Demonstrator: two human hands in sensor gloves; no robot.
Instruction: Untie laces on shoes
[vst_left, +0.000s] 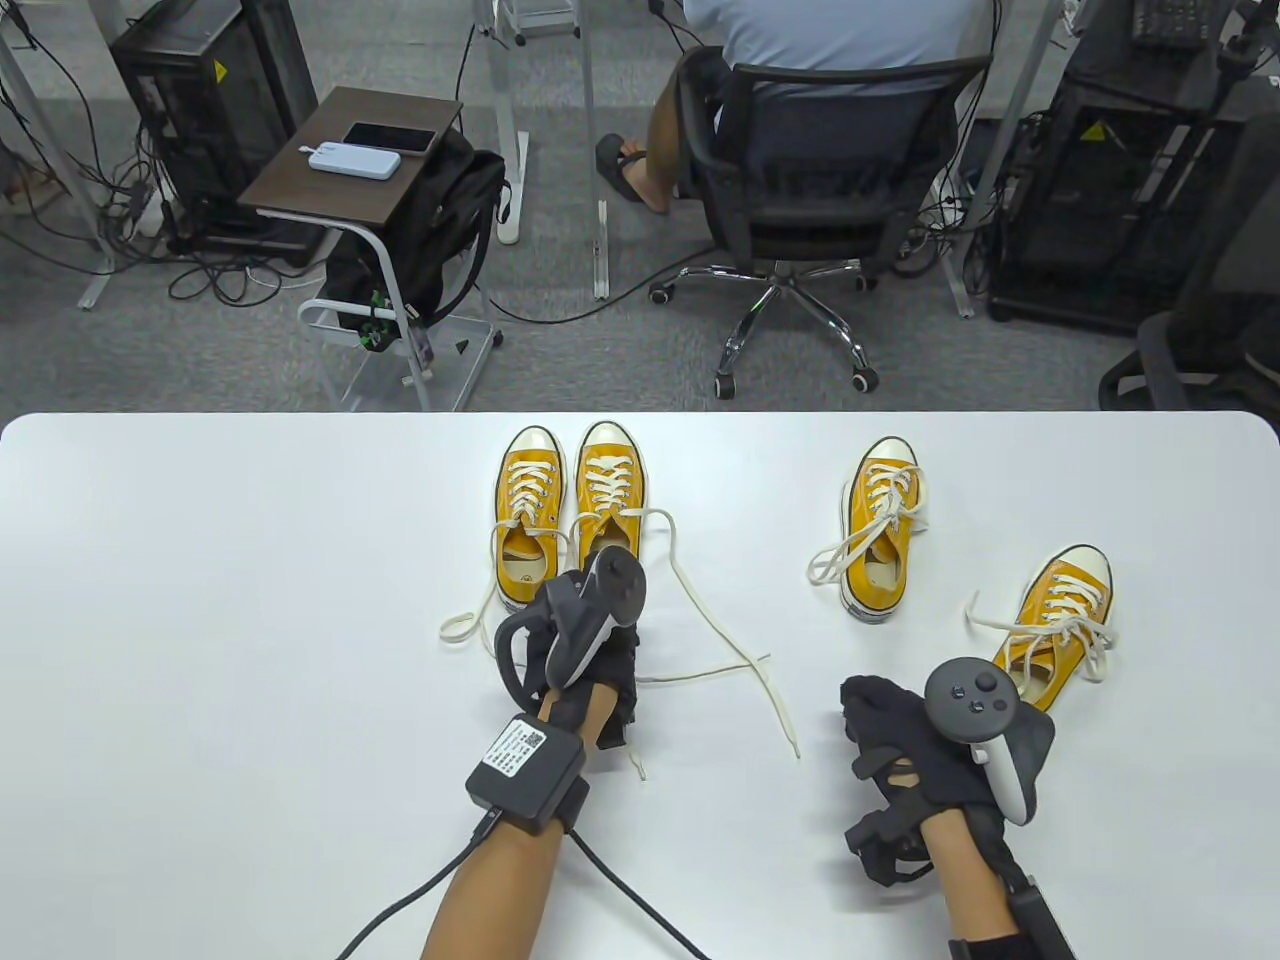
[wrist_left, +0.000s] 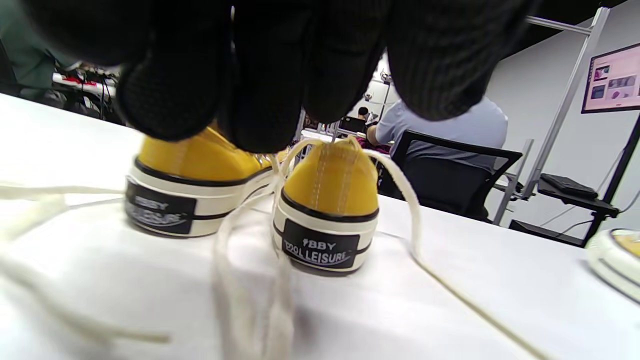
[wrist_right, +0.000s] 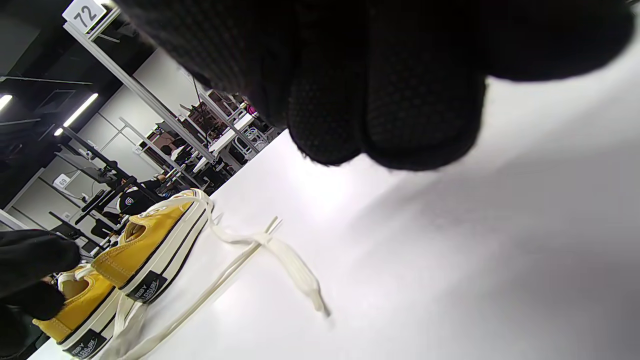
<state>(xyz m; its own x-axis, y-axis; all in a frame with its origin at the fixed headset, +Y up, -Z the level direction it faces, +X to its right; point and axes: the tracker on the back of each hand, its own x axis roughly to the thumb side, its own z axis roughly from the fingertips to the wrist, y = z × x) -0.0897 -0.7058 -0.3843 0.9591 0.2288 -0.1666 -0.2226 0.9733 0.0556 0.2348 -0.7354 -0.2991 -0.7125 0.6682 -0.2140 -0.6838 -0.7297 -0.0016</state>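
Table: a white table (vst_left: 200, 620) carries four yellow canvas shoes with cream laces, in two groups.
Left hand: the left hand (vst_left: 585, 640) sits just behind the heels of the left pair, its tracker on top. In the left wrist view its gloved fingers (wrist_left: 260, 95) hang bunched together above the two heels; whether they pinch a lace cannot be told.
Left pair: directly ahead of the left hand, the left shoe (vst_left: 528, 520) and the right shoe (vst_left: 608, 500) stand side by side, toes away from the person, heels toward the hand. Both heel tabs bear printed lettering.
Loose laces: the left shoe's lace (vst_left: 470, 620) trails to the left of the left hand. The right shoe's lace (vst_left: 735, 660) runs out to the right of that hand and lies slack on the table between the two hands, its ends crossing.
Third shoe: ahead of the right hand, the third shoe (vst_left: 882, 530) still shows a bow.
Right hand: the right hand (vst_left: 930, 740) rests near the table, fingers curled in the right wrist view, apparently holding nothing.
Fourth shoe: just beyond and right of the right hand, the fourth shoe (vst_left: 1060, 625) lies angled, its bow still tied.
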